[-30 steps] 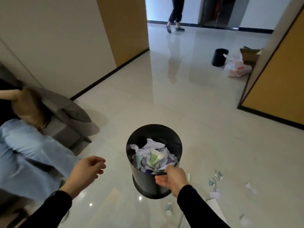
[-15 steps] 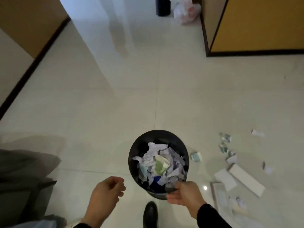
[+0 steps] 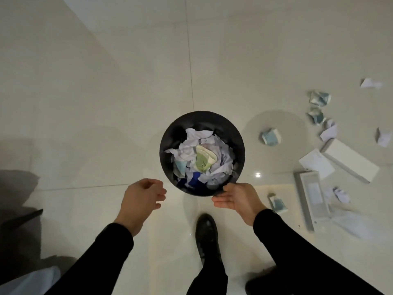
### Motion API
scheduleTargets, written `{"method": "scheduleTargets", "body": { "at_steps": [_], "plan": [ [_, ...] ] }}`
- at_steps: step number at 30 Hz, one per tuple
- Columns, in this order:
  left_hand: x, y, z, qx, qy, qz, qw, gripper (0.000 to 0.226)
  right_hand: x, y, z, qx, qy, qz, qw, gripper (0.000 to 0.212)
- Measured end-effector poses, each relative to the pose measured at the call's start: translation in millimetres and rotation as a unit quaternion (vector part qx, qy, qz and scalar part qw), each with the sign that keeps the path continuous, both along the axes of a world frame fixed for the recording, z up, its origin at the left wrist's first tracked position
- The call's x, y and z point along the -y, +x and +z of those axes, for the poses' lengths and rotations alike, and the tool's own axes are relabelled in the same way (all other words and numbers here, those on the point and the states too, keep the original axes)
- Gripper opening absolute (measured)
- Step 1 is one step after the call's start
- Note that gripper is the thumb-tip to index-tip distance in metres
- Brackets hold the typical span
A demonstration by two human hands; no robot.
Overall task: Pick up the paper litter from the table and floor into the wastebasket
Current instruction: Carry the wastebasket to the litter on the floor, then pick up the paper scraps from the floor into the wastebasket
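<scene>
A round black wastebasket (image 3: 170,133), seen from straight above, holds crumpled white, green and blue paper (image 3: 202,158). My right hand (image 3: 236,199) grips its near rim. My left hand (image 3: 142,199) hovers just left of the basket, fingers loosely curled with nothing in them. Paper litter lies on the floor to the right: a crumpled blue-white scrap (image 3: 270,137), several small scraps (image 3: 319,103), flat white sheets (image 3: 316,163) and a long white box piece (image 3: 348,159).
The floor is pale glossy tile. My black shoe (image 3: 207,233) stands just below the basket. A grey piece of furniture (image 3: 17,209) occupies the left edge. More paper (image 3: 276,202) and a grey-white flat card (image 3: 311,201) lie at the lower right.
The view has tilted from the hallway down to the floor. The wastebasket has stayed in my right hand and moved over the tiles toward the litter on the right.
</scene>
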State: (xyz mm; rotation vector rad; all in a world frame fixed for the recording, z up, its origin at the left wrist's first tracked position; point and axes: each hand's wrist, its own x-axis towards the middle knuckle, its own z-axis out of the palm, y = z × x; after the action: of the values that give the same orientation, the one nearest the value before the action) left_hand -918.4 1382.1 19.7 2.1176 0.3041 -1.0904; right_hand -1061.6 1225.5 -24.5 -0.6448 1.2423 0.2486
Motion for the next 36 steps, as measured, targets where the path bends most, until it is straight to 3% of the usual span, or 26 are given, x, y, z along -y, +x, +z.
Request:
{"method": "scheduleTargets", "body": {
  "at_steps": [10,15,19,22,25,28,31,34,36],
  "plan": [
    [-6,-14,-57,0.0,0.049,-0.082,0.995,0.012,-17,-8,-71,-0.05,-0.019,0.025,0.998,0.03],
    [15,-35,-48,0.04,0.036,-0.172,0.984,0.013,-13,-19,-66,-0.069,-0.02,-0.032,0.997,0.032],
    [54,-77,-41,0.033,0.0,-0.316,0.948,0.018,17,-60,-58,-0.12,-0.042,-0.093,0.987,0.025],
    [90,-112,-45,0.056,-0.018,-0.421,0.905,0.009,46,-105,-54,-0.155,-0.074,-0.079,0.982,0.03],
    [129,-144,-58,0.052,-0.01,-0.491,0.869,0.014,70,-157,-62,-0.207,-0.138,-0.034,0.968,0.035],
    [169,-169,-86,0.071,-0.002,-0.478,0.876,0.013,86,-204,-86,-0.271,-0.213,0.088,0.935,0.054],
    [211,-182,-140,0.119,0.02,-0.477,0.871,0.019,94,-230,-129,-0.272,-0.26,0.123,0.918,0.067],
    [249,-180,-203,0.015,0.011,-0.307,0.951,0.016,93,-236,-184,-0.265,-0.292,0.193,0.898,0.074],
    [271,-174,-238,-0.017,0.021,-0.239,0.971,0.027,89,-230,-218,-0.248,-0.294,0.258,0.886,0.081]
  ]
}}
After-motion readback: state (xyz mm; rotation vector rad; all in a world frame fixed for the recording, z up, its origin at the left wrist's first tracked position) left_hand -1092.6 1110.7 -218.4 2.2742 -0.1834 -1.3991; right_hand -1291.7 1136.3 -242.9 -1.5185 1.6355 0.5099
